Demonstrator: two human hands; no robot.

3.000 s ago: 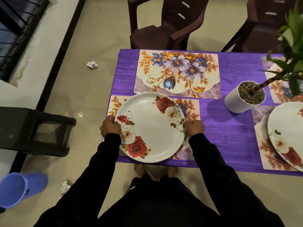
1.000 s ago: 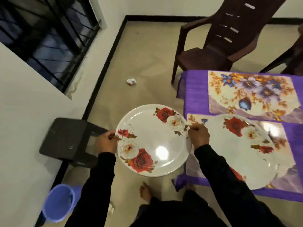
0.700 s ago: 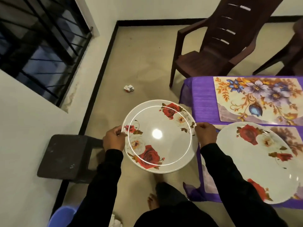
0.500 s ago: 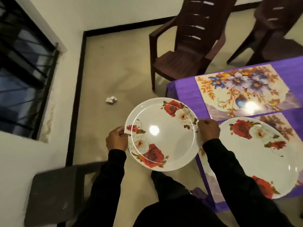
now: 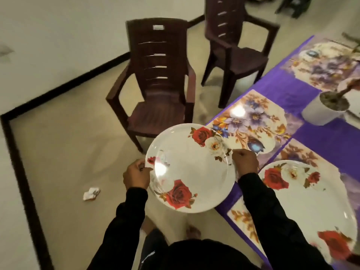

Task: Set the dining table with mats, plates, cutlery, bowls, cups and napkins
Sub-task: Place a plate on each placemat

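1. Firmly, the left hand [image 5: 136, 175] pinches the left rim of a white rose-printed plate [image 5: 190, 167], thumb on top and fingers curled under
2. Opposite it, the right hand [image 5: 245, 162] grips the right rim of that plate the same way, fingers curled round the edge
3. Both arms wear black sleeves [image 5: 272, 217] that reach to the wrists
4. The held plate is in the air, roughly level, over the floor at the corner of the table [image 5: 321, 141], its right edge overlapping the table's corner
5. Just beyond the right hand lies a floral mat [image 5: 259, 121] with nothing on it, on the purple cloth
6. Nearer the person, a second rose plate [image 5: 311, 207] lies on another mat [image 5: 241, 217] at the table edge
7. Farther along the table stands a white pot [image 5: 323, 112] with pebbles and a plant stem, and past it a third mat [image 5: 321, 67], blurred
8. 2 dark brown plastic chairs stand on the floor beside the table, the nearer chair [image 5: 157, 90] facing the bare mat, the farther chair [image 5: 233, 47] behind it
9. A crumpled scrap of paper [image 5: 91, 193] lies on the beige floor, left of the left hand
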